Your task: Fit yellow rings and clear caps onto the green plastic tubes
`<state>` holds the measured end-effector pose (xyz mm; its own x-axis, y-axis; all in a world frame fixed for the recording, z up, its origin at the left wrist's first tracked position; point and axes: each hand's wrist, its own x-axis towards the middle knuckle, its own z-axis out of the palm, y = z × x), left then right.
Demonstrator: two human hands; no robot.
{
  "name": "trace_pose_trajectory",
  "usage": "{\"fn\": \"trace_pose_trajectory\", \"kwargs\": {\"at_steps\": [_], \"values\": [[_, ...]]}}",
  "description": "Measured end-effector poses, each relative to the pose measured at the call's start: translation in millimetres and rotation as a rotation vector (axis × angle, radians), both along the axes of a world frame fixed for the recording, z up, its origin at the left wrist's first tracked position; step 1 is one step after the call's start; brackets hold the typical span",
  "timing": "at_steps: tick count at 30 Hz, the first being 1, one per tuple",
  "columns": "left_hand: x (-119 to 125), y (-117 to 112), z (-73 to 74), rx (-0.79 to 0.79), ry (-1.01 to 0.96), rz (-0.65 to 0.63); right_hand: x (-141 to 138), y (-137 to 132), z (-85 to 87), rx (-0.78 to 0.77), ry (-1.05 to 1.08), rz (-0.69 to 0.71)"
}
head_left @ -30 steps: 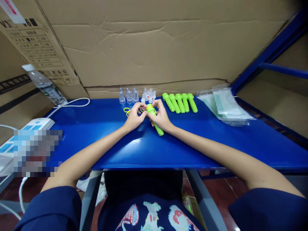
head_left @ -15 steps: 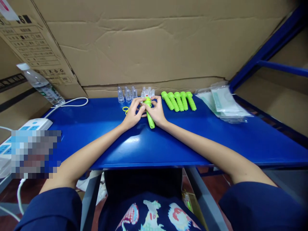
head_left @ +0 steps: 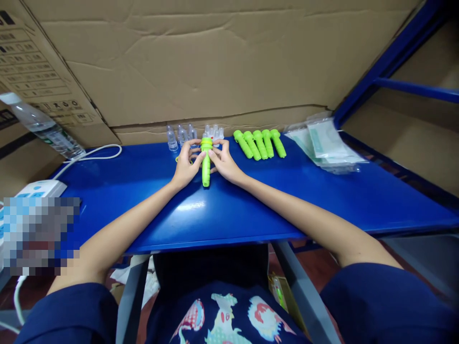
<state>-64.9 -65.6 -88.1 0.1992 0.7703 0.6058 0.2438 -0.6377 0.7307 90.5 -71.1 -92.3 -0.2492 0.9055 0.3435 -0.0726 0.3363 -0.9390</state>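
Both my hands hold one lime-green toy flashlight (head_left: 205,169) just above the blue table, its wide head pointing away from me and its narrow end towards me. My left hand (head_left: 184,168) grips it from the left, thumb on the barrel and fingertips at the head. From the right, my right hand (head_left: 226,165) pinches it the same way. Clear plastic caps (head_left: 172,139) stand behind my left hand, and smaller clear pieces (head_left: 218,134) sit just beyond the flashlight's head. A yellow ring (head_left: 178,159) is partly hidden by my left fingers.
Several more green flashlights (head_left: 258,145) lie in a row to the right. Beyond them are clear plastic bags (head_left: 324,143). A water bottle (head_left: 45,129), a white cable (head_left: 103,149) and a power strip (head_left: 46,187) occupy the left. Cardboard (head_left: 201,67) walls the back of the blue table (head_left: 287,200).
The flashlight has turned from slanted to nearly straight, and its head is now less covered by my fingers. My right hand's fingers have shifted around the head. The whole view has shifted slightly.
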Motion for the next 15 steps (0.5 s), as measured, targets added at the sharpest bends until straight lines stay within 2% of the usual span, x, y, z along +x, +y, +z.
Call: {"fn": "trace_pose_trajectory", "kwargs": {"at_steps": [8, 15], "values": [[-0.9, -0.3, -1.9, 0.020, 0.086, -0.038, 5.2, 8.4, -18.4, -0.001, 0.099, -0.026], [-2.4, 2.0, -2.6, 0.053, 0.129, 0.027, 7.0, 6.5, -17.3, 0.045, 0.085, -0.033]]}}
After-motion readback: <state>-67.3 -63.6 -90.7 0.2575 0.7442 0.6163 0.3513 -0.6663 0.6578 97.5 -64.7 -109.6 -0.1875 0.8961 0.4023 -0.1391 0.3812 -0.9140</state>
